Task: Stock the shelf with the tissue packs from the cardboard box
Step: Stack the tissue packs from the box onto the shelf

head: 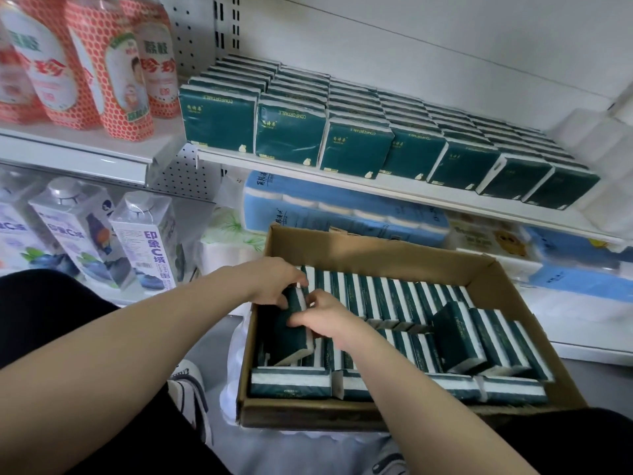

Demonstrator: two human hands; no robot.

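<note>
Hands meet at the left end of the cardboard box (376,248), which sits low in front of you, near your shoe (188,382). Your left hand (274,286) curls over the top of one dark green tissue pack (291,334), and your right hand (329,318) pinches its white side edge. Both grip the same pack, which is tilted up out of its row. You cannot tell whether a second pack is caught between them.

Box well filled. Boxed packs (394,299) stand on edge in tight rows. A few lean at the right, and some lie flat along the near wall.

Handling, as a judgement: light, soft and film-wrapped, so probably slick and squashy. Take hold across the broad faces rather than the film ends. Squeeze gently, because the paper gives, and tightly packed neighbours may drag up with it.

Behind the box, on the lower level, lie blue-wrapped roll bundles (342,214). Above them the shelf (411,195) carries stocked packs (287,132) in columns running front to back, all on edge, with the front labels upside down to you. That layer looks full along the front, and the free room seems to be above it. White packages (596,149) sit at its right end.

Far left, red-patterned bottles (102,80) stand on the neighbouring shelf, with pale cartons (144,241) below them.
</note>
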